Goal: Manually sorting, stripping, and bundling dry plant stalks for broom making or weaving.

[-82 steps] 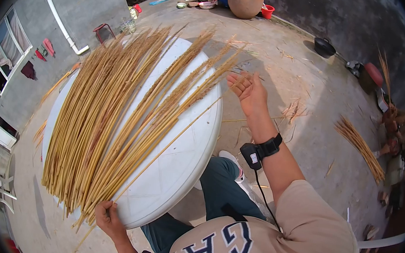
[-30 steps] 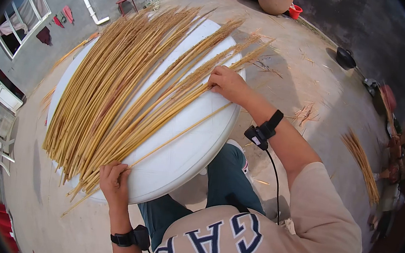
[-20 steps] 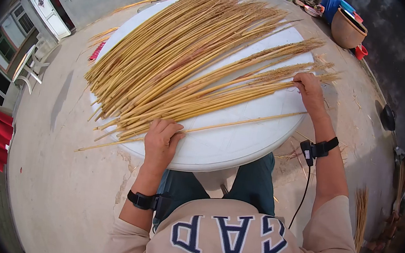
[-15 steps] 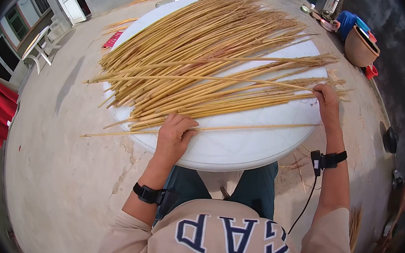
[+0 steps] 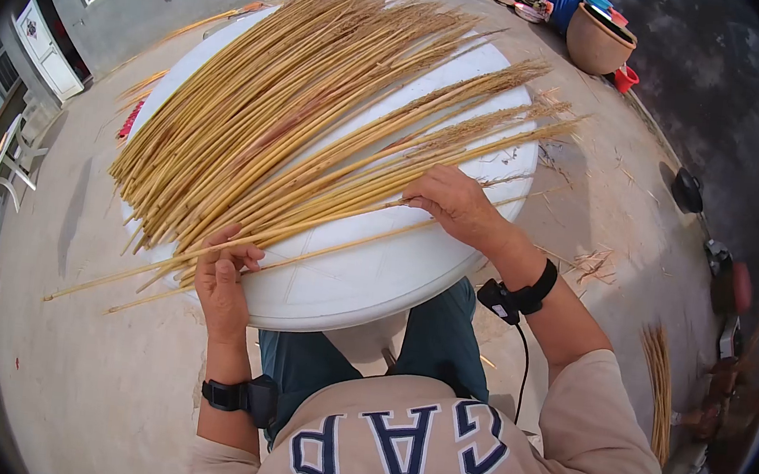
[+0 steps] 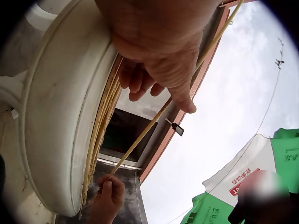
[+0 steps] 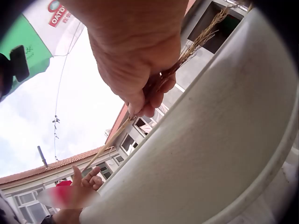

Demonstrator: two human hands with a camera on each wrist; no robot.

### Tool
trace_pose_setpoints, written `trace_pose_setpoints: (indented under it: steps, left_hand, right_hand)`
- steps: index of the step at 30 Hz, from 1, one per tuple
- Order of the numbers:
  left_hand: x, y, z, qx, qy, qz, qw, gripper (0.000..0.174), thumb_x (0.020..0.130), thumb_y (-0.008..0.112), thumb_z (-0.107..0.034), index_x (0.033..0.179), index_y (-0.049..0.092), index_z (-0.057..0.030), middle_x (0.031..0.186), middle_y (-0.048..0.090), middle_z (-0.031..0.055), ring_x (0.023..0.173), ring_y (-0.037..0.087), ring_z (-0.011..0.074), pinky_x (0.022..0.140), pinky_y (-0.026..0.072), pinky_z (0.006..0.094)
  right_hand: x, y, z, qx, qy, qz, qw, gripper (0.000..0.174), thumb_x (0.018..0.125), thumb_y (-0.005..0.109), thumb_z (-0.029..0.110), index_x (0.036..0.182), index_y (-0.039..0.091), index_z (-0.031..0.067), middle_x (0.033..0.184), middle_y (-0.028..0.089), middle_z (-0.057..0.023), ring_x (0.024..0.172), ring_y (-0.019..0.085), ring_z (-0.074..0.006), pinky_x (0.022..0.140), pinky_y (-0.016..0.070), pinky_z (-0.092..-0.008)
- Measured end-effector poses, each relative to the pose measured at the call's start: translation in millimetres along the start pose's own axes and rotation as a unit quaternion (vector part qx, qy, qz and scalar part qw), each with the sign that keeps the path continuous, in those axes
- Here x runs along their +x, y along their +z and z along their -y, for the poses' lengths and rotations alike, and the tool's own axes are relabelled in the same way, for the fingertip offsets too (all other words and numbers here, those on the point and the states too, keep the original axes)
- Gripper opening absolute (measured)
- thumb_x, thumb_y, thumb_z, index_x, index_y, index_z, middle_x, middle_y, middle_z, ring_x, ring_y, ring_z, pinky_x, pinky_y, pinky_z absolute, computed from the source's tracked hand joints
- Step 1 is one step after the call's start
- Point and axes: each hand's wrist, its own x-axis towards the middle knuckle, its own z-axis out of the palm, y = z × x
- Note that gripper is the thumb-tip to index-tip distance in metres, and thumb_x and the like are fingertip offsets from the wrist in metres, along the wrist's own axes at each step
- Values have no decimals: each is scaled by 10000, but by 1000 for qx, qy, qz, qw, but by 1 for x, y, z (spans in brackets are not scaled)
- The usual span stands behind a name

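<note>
My right hand [image 5: 452, 203] pinches a long dry reed stalk [image 5: 116, 279] near its feathery brown head, over the near right part of the white round table [image 5: 375, 278]. The held stalk slants left past my left hand [image 5: 224, 285], and its butt end sticks out beyond the table edge. In the left wrist view the stalk [image 6: 140, 137] runs between thumb and fingers, which stay apart and loosely bent. The right wrist view shows the left hand [image 7: 84, 184] with thumb and fingers spread. A wide layer of reed stalks [image 5: 244, 121] covers much of the tabletop.
One separate stalk [image 5: 332, 251] lies along the table's near side. A clay pot [image 5: 601, 40] and red bucket [image 5: 626, 78] stand by the dark wall. On the floor at right lies another stalk bundle [image 5: 656, 391], near a blurred seated person. A white chair [image 5: 18, 153] stands left.
My right hand, off the table at first, took hold of a stalk and lifted it across the others. It has since come lower and nearer me, and my left fingers have loosened. The head view swung.
</note>
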Motion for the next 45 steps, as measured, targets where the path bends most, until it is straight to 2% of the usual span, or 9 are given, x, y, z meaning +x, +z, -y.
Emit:
trace_pose_setpoints:
  steps: [2,9,11,20,32,35,41,43,45]
  left_hand:
    - [-2,-5,-5,-13,-49,-38,998,417,931,493,-368,1115,494,6,734,596,83,646,515,123,644,427,244]
    - [1,-9,-5,-46,-41,18,998,413,874,595,-330,1093,542,16,787,624,95,706,548,127,680,431,239]
    - [1,-9,-2,3,-29,50,998,423,859,607,-353,1060,577,18,797,627,98,726,549,140,691,433,248]
    - [1,-15,-5,-104,-87,-14,991,251,914,541,-251,884,579,-4,769,644,144,715,603,202,680,468,286]
    - [2,-17,-4,-145,-95,-26,985,183,883,590,-191,885,583,-8,780,653,149,740,628,211,707,493,287]
    - [2,-15,-7,-118,-103,-25,987,219,886,587,-250,875,575,-31,774,632,132,718,556,187,716,452,306]
    - [3,-13,-9,-125,-106,-16,986,226,883,589,-259,877,577,-33,786,630,126,720,543,184,703,443,306]
    - [3,-20,-7,-149,-99,-21,984,228,884,587,-263,878,579,-35,783,632,125,716,541,182,693,440,304]
    - [3,-24,-6,-173,-92,-25,980,231,885,586,-267,878,582,-37,780,634,124,712,539,181,684,436,302]
  right_hand:
    - [3,8,5,11,-22,1,1000,124,731,664,83,828,586,84,774,576,-49,783,559,-244,684,444,-350]
    - [9,17,19,-3,-49,-22,999,129,729,659,102,822,572,88,745,553,-34,767,550,-229,670,424,-342]
    - [13,23,24,-11,-52,-32,998,121,735,653,108,822,572,89,743,549,-34,761,546,-228,661,420,-340]
    - [20,52,40,20,-69,-24,997,129,744,654,141,845,584,102,774,560,-29,790,550,-205,715,393,-330]
    - [32,49,49,2,-52,-27,998,72,747,647,130,753,583,97,706,555,-27,757,552,-207,689,396,-327]
    - [33,48,51,14,-52,-43,998,52,725,625,87,740,575,90,688,549,-35,736,546,-215,693,398,-334]
    - [33,39,50,-70,-71,-89,991,67,681,606,54,712,548,72,661,528,-61,699,525,-242,715,410,-347]
    - [33,27,37,-129,-29,-157,979,74,682,602,21,734,558,49,673,540,-81,702,533,-260,717,415,-353]
    - [34,7,30,-97,-19,-206,974,74,696,603,7,751,567,40,693,557,-90,690,541,-261,685,424,-351]
